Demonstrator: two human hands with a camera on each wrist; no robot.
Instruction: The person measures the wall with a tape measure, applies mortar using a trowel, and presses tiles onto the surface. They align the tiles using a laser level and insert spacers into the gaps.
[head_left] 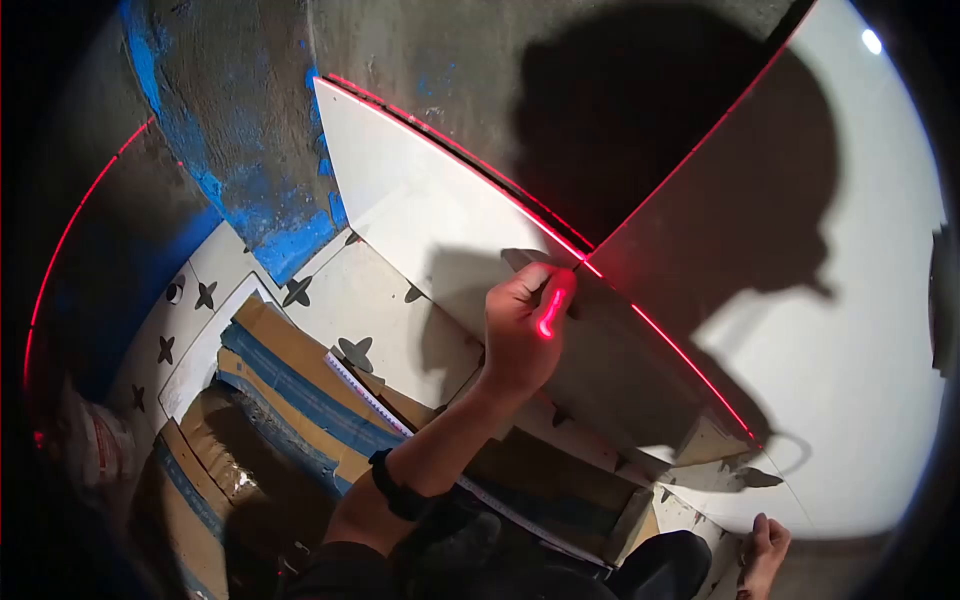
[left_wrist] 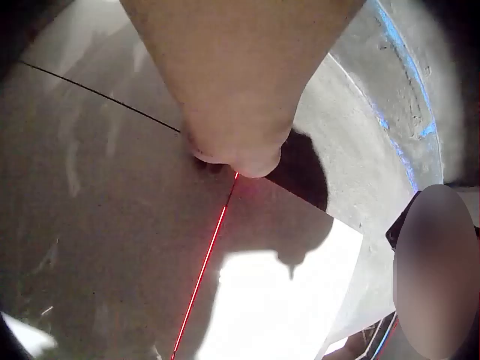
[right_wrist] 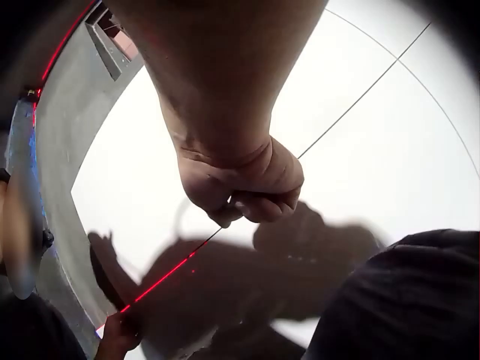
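Note:
My left hand, fingers curled, touches the seam where the large white upper panel meets the lower white panel. In the left wrist view its fingertips are tucked beneath it, right at that panel's corner. A red laser line runs along the seam from the fingers. Further along, my right hand is curled with its fingertips against the same thin seam; in the head view it shows at the lower right edge. Whether either hand pinches something small I cannot tell.
Rough grey wall with blue patches rises behind the lower panel. Patterned floor tiles lie below. Near my left arm are cardboard pieces with blue bands and a long marked strip. My dark-clothed knee is near the right hand.

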